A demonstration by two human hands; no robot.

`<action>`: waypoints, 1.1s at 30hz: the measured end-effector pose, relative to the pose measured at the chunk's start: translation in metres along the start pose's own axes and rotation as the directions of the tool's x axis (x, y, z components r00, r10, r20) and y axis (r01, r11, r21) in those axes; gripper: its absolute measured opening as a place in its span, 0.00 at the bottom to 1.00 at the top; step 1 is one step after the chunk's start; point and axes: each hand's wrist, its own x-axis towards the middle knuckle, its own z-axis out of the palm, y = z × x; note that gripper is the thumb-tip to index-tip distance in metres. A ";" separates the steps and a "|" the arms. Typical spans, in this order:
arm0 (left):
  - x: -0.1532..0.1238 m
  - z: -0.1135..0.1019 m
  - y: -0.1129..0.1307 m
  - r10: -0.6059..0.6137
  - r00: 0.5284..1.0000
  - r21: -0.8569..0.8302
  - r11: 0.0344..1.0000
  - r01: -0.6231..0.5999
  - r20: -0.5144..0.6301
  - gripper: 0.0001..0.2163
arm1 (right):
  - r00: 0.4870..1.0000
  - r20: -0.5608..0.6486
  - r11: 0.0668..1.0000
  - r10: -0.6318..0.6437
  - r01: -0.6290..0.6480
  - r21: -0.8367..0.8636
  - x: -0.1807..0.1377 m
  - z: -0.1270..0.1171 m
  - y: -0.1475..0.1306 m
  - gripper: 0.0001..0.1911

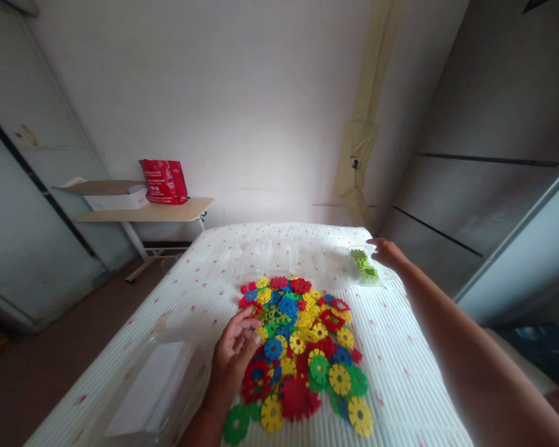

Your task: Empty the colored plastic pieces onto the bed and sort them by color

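Note:
A pile of plastic interlocking pieces [297, 342] in red, yellow, blue and green lies on the covered bed; many are notched discs, others squares. My left hand [235, 347] is at the pile's left edge, fingers loosely bent and thumb apart, with nothing visible in it. Farther off, my right hand [386, 251] reaches over the right end of a clear plastic tray [302, 256]. Its fingers are stretched out and it appears to hold nothing. Just left of it, several light green square pieces [364, 264] sit in the tray's right end.
A clear plastic container [186, 372] with a white sheet [146, 388] lies left of my left hand. Beyond the bed's left side stands a small table [168, 213] bearing a red bag [164, 181] and a white box [116, 200]. A grey cabinet [461, 186] rises at right.

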 end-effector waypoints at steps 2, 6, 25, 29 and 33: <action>0.000 0.000 0.000 0.004 1.000 -0.005 1.000 -0.004 -0.005 0.27 | 0.995 -0.077 0.996 0.065 -0.060 0.064 -0.010 -0.008 0.009 0.22; -0.001 0.001 0.001 0.014 1.000 -0.017 1.000 -0.014 0.000 0.27 | 0.947 -0.191 0.942 0.258 -0.203 0.267 -0.042 -0.008 0.025 0.21; 0.002 -0.001 -0.003 0.068 0.995 -0.019 0.997 -0.070 -0.076 0.21 | 0.793 -0.162 0.614 0.588 -0.307 0.727 -0.091 0.038 0.013 0.29; 0.007 -0.004 -0.014 0.141 0.965 0.129 0.985 -0.115 -0.221 0.16 | 0.720 -0.497 0.813 0.484 -0.160 0.560 -0.095 0.025 -0.009 0.24; 0.010 -0.006 -0.024 0.269 0.937 0.380 0.909 -0.172 -0.221 0.14 | 0.898 -0.434 0.834 0.070 0.185 0.519 -0.110 0.018 -0.078 0.15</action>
